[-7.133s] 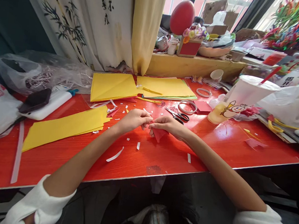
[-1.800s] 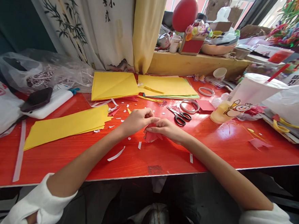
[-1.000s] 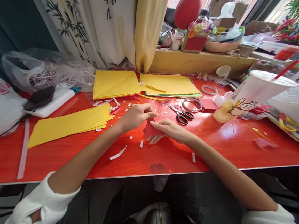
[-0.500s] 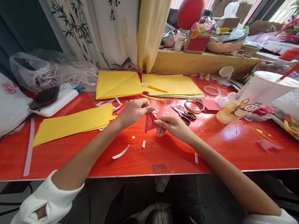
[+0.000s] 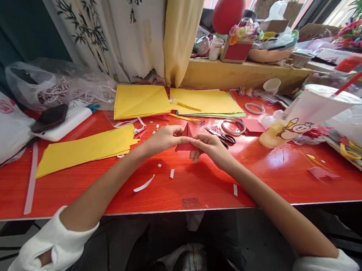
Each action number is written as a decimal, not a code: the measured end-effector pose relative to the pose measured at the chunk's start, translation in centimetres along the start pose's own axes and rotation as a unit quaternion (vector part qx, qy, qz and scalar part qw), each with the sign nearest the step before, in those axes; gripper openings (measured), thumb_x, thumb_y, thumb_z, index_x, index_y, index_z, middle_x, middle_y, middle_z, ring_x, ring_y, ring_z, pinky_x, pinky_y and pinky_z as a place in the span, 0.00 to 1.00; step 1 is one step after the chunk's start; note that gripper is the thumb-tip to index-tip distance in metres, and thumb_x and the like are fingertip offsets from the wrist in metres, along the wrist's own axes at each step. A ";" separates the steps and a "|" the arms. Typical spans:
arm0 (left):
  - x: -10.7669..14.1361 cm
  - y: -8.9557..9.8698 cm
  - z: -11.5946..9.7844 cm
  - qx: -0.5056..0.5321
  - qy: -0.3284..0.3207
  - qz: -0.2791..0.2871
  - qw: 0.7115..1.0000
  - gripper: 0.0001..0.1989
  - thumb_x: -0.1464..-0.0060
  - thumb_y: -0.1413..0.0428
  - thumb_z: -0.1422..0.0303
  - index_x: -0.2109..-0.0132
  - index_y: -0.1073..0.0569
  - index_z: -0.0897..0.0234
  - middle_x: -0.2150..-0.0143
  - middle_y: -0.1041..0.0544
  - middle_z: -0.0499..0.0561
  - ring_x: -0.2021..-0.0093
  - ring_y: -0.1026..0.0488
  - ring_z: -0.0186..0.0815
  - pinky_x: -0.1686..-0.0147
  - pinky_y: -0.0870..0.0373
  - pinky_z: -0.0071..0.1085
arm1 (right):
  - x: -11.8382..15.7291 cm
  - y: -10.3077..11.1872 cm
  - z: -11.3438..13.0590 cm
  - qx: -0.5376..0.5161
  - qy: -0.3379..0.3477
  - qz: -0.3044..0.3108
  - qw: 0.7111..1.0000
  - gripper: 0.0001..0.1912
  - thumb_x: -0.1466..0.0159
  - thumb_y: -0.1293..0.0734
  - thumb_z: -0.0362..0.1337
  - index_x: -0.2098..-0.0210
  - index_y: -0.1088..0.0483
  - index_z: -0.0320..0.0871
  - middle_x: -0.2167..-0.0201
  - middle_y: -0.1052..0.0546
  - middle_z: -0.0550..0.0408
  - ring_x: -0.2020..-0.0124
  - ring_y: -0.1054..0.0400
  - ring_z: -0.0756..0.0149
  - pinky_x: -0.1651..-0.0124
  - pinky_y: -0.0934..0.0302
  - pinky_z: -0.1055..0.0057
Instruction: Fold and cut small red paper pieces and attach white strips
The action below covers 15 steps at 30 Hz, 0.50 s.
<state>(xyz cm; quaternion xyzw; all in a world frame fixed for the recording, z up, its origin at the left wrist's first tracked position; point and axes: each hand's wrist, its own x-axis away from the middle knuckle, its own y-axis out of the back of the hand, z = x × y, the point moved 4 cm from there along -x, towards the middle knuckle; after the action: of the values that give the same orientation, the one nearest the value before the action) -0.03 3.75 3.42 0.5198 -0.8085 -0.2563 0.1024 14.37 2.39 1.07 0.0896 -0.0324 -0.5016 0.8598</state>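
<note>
Folded red paper point(image 5: 189, 132) sits between our left hand point(image 5: 167, 138) and right hand point(image 5: 211, 147), each pinching it, neither nearer, its peak pointing away from us, with black-handled scissors point(image 5: 229, 139) just beyond the right and yellow sheets point(image 5: 143, 101) farther back.

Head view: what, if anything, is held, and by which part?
Folded red paper, held across its middle by the left hand and right hand, below its tip.

Reached left forearm point(image 5: 103, 183) and right forearm point(image 5: 272, 201) forward, slanting inward, bare. Held left hand point(image 5: 168, 138) and right hand point(image 5: 210, 147) close together, mid-view. Pinched with both, pointing thumbs point(image 5: 183, 140) at each other, nearly tip to tip. Curled left fingers point(image 5: 177, 129) behind thumb; let some right fingers point(image 5: 195, 155) hang below.
</note>
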 end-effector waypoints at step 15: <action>0.2 0.2 0.0 0.036 0.043 0.032 0.998 0.14 0.51 0.45 0.57 0.70 0.29 0.66 0.79 0.39 0.43 0.80 0.46 0.25 0.79 0.49 0.25 | -0.1 1.0 0.4 0.049 0.076 -0.083 0.992 0.16 0.40 0.38 0.48 0.74 0.35 0.41 0.77 0.36 0.59 0.74 0.39 0.73 0.71 0.39 0.74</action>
<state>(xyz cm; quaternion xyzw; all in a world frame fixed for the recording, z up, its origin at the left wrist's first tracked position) -0.30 3.61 3.50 0.5073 -0.8283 -0.2011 0.1267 15.14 2.91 1.67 0.1714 0.0162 -0.5612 0.8096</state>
